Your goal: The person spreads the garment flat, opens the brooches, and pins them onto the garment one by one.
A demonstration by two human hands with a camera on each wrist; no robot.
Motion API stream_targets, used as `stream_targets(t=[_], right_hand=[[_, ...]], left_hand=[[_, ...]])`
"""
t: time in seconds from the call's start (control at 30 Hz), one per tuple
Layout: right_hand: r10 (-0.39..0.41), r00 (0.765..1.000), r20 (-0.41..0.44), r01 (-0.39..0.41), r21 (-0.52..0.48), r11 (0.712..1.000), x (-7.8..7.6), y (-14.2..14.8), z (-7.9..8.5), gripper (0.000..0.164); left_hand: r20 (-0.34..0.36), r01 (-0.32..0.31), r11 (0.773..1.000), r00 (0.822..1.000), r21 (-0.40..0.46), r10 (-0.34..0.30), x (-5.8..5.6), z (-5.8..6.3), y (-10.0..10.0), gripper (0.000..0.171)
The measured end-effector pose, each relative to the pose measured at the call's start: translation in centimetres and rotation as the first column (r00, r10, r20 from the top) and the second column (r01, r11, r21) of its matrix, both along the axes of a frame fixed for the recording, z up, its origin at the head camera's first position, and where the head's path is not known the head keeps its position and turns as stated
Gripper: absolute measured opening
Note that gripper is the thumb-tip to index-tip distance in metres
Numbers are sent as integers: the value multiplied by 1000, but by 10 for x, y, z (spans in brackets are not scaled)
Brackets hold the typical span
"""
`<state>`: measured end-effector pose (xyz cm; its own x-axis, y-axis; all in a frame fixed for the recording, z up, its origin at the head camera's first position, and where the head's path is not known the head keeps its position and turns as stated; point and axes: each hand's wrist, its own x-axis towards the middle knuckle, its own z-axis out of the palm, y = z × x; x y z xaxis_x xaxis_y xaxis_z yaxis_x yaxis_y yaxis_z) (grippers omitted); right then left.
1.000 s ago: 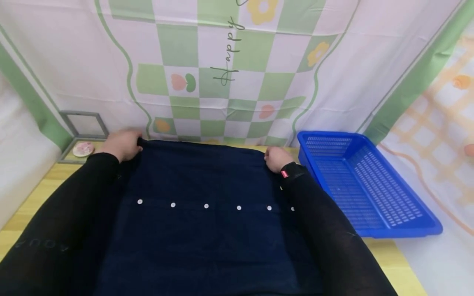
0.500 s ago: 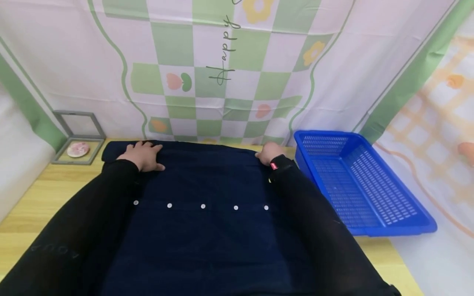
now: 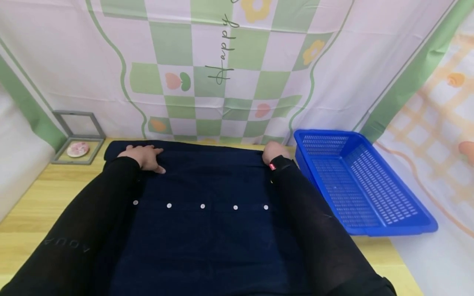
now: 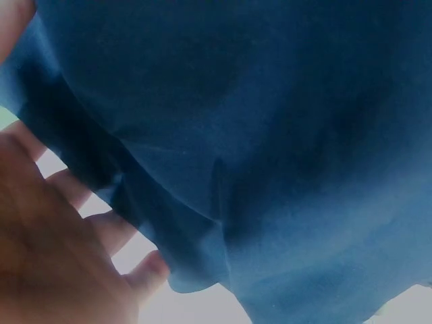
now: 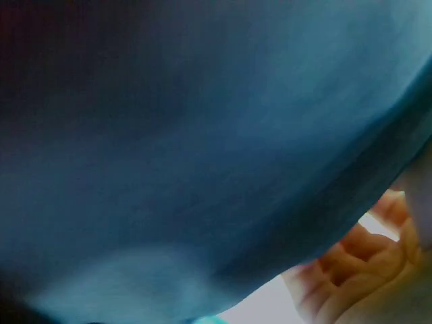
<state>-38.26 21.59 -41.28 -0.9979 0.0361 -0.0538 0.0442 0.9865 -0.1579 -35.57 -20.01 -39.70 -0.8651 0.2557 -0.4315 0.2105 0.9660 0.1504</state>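
Note:
A navy blue shirt (image 3: 207, 176) lies spread on the table, its row of white buttons running from left to right. My left hand (image 3: 144, 158) rests on its far left part, back upward, thumb and fingers spread. In the left wrist view, the fingers (image 4: 108, 229) lie along the hem of the cloth (image 4: 283, 135). At the far right corner, my right hand (image 3: 275, 152) grips the shirt's edge. Its fingers (image 5: 358, 260) are curled beside the dark cloth (image 5: 202, 155) in the right wrist view. The shirt's near end runs out of view.
A blue perforated plastic basket (image 3: 322, 193) stands right of the shirt. At the back left, a grey hinged frame (image 3: 97, 123) stands opened, with a round pinkish disc (image 3: 78, 149) on its base. A patterned curtain (image 3: 211, 53) hangs behind the wooden table (image 3: 55, 193).
My left hand has let go of the shirt's far left edge and moved right, its fingers now spread on the cloth. My right hand stays at the far right corner, fingers more curled than half a second ago.

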Motion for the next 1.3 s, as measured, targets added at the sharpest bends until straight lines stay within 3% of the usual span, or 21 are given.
stream_targets(t=[0.07, 0.13, 0.2, 0.3, 0.33, 0.4, 0.47, 0.53, 0.6, 0.67, 0.7, 0.77, 0.83, 0.9, 0.97, 1.07, 1.13, 1.2, 1.3], right_hand=[[27, 999, -32, -28, -11, 1000, -3, -4, -1, 18], [96, 995, 2, -96, 10, 995, -3, -12, 0, 23], [161, 981, 110, -167, 50, 985, -1, -20, 2, 37], [208, 921, 330, -245, 73, 967, 7, -27, 5, 62], [200, 902, 383, -244, 69, 967, 8, -28, 5, 68], [173, 887, 429, -211, 41, 977, 12, -29, 8, 73], [156, 901, 405, -177, 13, 984, 13, -30, 4, 75], [140, 936, 322, -151, 8, 989, 16, -35, 0, 72], [133, 971, 197, -142, 29, 989, 23, -47, -4, 69], [139, 986, 95, -145, 63, 987, 34, -64, -6, 69], [148, 986, 74, -154, 80, 985, 42, -74, -6, 70], [159, 981, 114, -170, 92, 981, 59, -92, -3, 75], [149, 967, 206, -170, 88, 981, 73, -105, -3, 82], [124, 943, 308, -155, 79, 985, 79, -109, -5, 86], [107, 923, 369, -141, 67, 988, 80, -105, -8, 86], [139, 895, 423, -159, 12, 987, 77, -91, -9, 83], [182, 900, 396, -184, -34, 982, 72, -82, -10, 82], [197, 916, 348, -190, -54, 980, 67, -73, -9, 81], [143, 937, 319, -140, -33, 990, 60, -61, -11, 81]], left_hand=[[19, -4, 1000, 1000, 9, 4, -1, 0, 1, 91], [37, -15, 1000, 999, 22, 14, -1, 1, 1, 91], [48, -23, 999, 999, 28, 22, -1, 1, 0, 92], [62, -46, 998, 997, 39, 44, 0, 2, -1, 92], [65, -53, 998, 997, 42, 50, 1, 3, -1, 93], [72, -63, 997, 996, 48, 60, 1, 2, -3, 93], [69, -76, 996, 995, 50, 73, 3, 2, -2, 94], [34, -87, 996, 996, 35, 86, 6, 2, 2, 94], [-83, -94, 996, 992, -2, 93, 13, 1, 11, 93], [-213, -110, 993, 972, -36, 100, 21, -1, 28, 94], [-268, -111, 993, 959, -48, 94, 25, -2, 37, 95], [-329, -90, 993, 943, -79, 59, 34, -5, 58, 96], [-292, -50, 993, 956, -110, 16, 41, -8, 76, 97], [-212, -27, 990, 977, -137, -3, 45, -12, 84, 97], [-108, -34, 987, 994, -155, 18, 46, -15, 85, 96], [36, -76, 989, 996, -126, 82, 45, -17, 74, 99], [85, -91, 991, 991, -95, 99, 43, -16, 65, 100], [65, -99, 993, 993, -57, 102, 40, -14, 55, 100], [21, -129, 991, 991, -19, 129, 34, -15, 39, 99]])
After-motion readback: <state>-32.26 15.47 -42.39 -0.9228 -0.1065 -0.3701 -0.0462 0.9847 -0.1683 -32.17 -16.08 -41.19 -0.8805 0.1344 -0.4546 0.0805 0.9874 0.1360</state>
